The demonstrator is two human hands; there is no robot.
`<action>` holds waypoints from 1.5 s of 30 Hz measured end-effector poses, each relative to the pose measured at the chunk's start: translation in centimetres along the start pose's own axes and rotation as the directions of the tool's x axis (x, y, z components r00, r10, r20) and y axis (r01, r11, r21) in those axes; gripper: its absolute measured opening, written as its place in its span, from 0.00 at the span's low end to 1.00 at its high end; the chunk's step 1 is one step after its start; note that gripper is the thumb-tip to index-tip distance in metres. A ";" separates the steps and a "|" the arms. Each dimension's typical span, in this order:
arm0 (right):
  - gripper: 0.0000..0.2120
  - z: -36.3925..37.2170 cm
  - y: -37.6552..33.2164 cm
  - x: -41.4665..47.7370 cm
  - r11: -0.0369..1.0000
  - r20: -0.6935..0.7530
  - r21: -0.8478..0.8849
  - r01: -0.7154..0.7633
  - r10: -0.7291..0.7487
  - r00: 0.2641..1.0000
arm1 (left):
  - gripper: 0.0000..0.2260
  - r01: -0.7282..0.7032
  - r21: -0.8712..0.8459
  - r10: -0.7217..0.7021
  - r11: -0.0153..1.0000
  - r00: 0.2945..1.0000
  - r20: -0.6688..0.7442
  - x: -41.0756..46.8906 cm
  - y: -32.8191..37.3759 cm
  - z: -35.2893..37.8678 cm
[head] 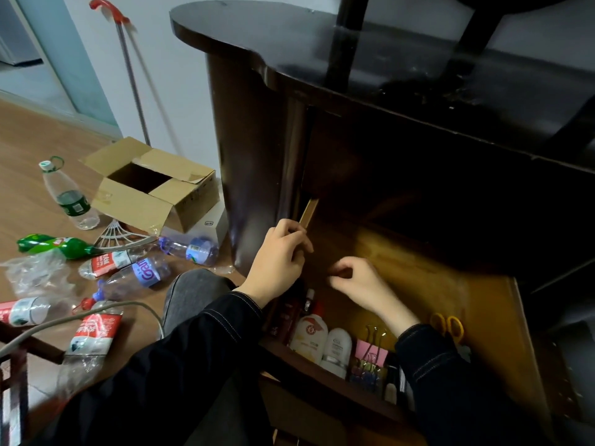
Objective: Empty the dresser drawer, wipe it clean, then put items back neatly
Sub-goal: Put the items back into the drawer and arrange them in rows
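- Drawer (418,272): pulled out of the dark dresser (322,59) toward my lap. The wood of its floor shows at the rear, and the contents sit at the front end.
- Left hand (280,252): fingers and thumb are curled over the top edge of the drawer's left wall, close to where that wall enters the dresser. Judgement: this grip steadies the drawer while the other hand works inside.
- Right hand (360,281): inside the drawer, above the wooden floor, fingers curled toward the thumb. The frame is blurred here, so I cannot tell whether it pinches some small thing or nothing.
- Contents along the front wall:
  - a white lotion bottle (309,336);
  - a white jar (338,349) touching it on the right;
  - pink binder clips (370,352) just beside the jar;
  - dark tubes (288,317) at the left corner.
- Yellow scissors (449,323): they lie apart from the rest, near the right wall, partly hidden by my right sleeve.
- Judgement on placement: the items are bunched against the front wall, within easy reach. This view does not settle whether they are the tidy return or have yet to be taken out. No cloth is visible.
- Floor (32,140): left of the dresser are an open cardboard box (151,191) and several plastic bottles (135,275), most on their sides, well apart from the drawer.
- Risk: the bottle and jar stand packed together, so a jolt to the drawer could topple them.
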State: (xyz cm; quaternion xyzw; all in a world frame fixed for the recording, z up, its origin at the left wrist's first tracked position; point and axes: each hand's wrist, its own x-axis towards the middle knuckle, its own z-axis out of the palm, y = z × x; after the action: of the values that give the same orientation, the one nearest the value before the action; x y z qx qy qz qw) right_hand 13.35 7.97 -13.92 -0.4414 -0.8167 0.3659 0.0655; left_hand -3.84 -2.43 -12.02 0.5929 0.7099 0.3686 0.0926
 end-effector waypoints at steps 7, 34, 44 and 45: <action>0.03 -5.8 3.5 -14.9 0.999 -0.060 0.010 0.045 -0.044 0.997 | 0.06 -0.242 0.100 0.229 0.965 0.965 0.128 -5.7 2.7 -3.1; 0.13 -3.7 8.7 -23.1 0.966 -0.503 -0.253 0.052 -0.177 0.846 | 0.22 -0.506 0.221 0.516 0.834 0.856 0.013 -9.9 3.1 0.9; 0.12 -6.9 8.4 -17.3 0.940 -0.519 -0.341 -0.004 -0.185 0.835 | 0.20 -0.490 0.238 0.503 0.839 0.864 0.008 -3.5 2.3 2.7; 0.12 -7.2 8.6 -16.6 0.938 -0.527 -0.345 -0.010 -0.185 0.829 | 0.19 -0.484 0.233 0.497 0.844 0.868 0.002 -2.8 2.2 3.0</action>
State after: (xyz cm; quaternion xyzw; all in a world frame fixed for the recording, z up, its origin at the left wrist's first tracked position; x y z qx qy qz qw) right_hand 32.23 2.02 -10.71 -0.4940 -0.8323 0.0760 0.2396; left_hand 0.31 -3.72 -13.60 0.7502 0.5743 0.3142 -0.0935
